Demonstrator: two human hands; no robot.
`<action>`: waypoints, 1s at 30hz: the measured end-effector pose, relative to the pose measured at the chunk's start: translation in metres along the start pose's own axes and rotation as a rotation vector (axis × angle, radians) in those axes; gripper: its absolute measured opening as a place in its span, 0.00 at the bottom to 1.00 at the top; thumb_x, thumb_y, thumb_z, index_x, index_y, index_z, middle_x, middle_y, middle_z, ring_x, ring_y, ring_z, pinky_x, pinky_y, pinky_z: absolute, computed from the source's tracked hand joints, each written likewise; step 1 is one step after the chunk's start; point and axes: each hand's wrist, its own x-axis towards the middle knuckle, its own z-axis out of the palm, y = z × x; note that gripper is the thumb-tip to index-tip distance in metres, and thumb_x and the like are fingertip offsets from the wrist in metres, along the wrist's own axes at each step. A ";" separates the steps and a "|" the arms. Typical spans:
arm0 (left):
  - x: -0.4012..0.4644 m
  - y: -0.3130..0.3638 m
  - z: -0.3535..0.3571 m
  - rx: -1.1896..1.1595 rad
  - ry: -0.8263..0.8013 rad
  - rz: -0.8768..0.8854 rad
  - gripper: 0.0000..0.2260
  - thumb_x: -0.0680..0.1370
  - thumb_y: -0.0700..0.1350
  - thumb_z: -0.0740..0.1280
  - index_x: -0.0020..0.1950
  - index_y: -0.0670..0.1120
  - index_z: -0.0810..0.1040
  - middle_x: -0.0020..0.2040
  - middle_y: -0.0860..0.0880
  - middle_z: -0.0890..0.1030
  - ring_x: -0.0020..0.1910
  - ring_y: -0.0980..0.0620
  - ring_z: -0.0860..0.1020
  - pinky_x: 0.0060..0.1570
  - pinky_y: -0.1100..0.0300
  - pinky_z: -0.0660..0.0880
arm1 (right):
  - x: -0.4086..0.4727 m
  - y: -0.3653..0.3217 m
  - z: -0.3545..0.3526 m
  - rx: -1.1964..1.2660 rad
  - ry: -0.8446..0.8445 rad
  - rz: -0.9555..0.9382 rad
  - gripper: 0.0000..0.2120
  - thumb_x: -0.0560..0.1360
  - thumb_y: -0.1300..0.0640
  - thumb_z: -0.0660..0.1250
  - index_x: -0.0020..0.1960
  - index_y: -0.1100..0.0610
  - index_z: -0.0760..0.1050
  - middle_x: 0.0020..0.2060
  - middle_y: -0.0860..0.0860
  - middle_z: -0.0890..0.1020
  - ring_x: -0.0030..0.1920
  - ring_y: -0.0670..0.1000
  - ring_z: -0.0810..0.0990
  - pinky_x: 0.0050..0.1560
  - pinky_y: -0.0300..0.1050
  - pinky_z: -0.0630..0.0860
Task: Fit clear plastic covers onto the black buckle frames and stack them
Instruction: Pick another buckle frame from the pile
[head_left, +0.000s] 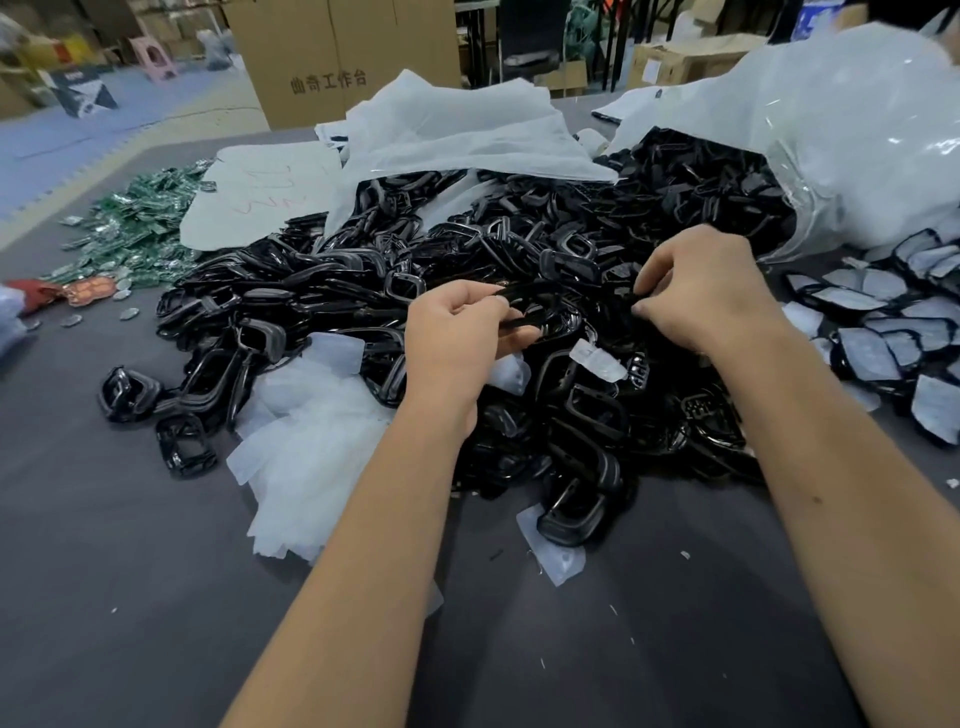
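Observation:
A large heap of black buckle frames (519, 249) covers the middle of the grey table. My left hand (457, 332) grips one black frame (540, 306) just above the heap. My right hand (711, 291) has its fingers curled over the heap to the right of that frame; what it pinches is hidden among the black parts. Clear plastic covers (317, 441) lie in a loose pile at the heap's near left. Frames fitted with covers (883, 332) lie spread at the right.
An open clear bag (857, 156) spills more black frames at the back right. White sheets (457, 130) lie behind the heap. Green packets (135, 228) are scattered at the left. A cardboard box (332, 57) stands beyond the grey table (130, 571).

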 end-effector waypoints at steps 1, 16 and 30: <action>0.000 0.000 -0.001 -0.005 -0.002 -0.008 0.08 0.80 0.32 0.64 0.45 0.39 0.81 0.41 0.44 0.82 0.34 0.47 0.85 0.36 0.61 0.81 | 0.000 -0.001 -0.002 0.038 0.025 -0.018 0.07 0.72 0.61 0.80 0.47 0.53 0.85 0.47 0.55 0.86 0.49 0.55 0.85 0.56 0.46 0.81; 0.005 0.010 -0.010 -0.125 -0.007 -0.110 0.10 0.80 0.30 0.59 0.53 0.32 0.81 0.36 0.39 0.85 0.32 0.44 0.85 0.35 0.59 0.83 | -0.007 -0.022 0.001 0.805 -0.494 -0.250 0.04 0.77 0.66 0.74 0.48 0.58 0.87 0.36 0.54 0.85 0.34 0.47 0.80 0.34 0.37 0.77; 0.007 0.018 -0.023 -0.166 -0.078 -0.104 0.11 0.82 0.30 0.58 0.57 0.30 0.79 0.38 0.38 0.85 0.36 0.43 0.86 0.37 0.62 0.82 | -0.012 -0.029 0.003 0.835 -0.523 -0.269 0.07 0.78 0.67 0.72 0.53 0.59 0.85 0.36 0.54 0.84 0.33 0.48 0.78 0.30 0.37 0.74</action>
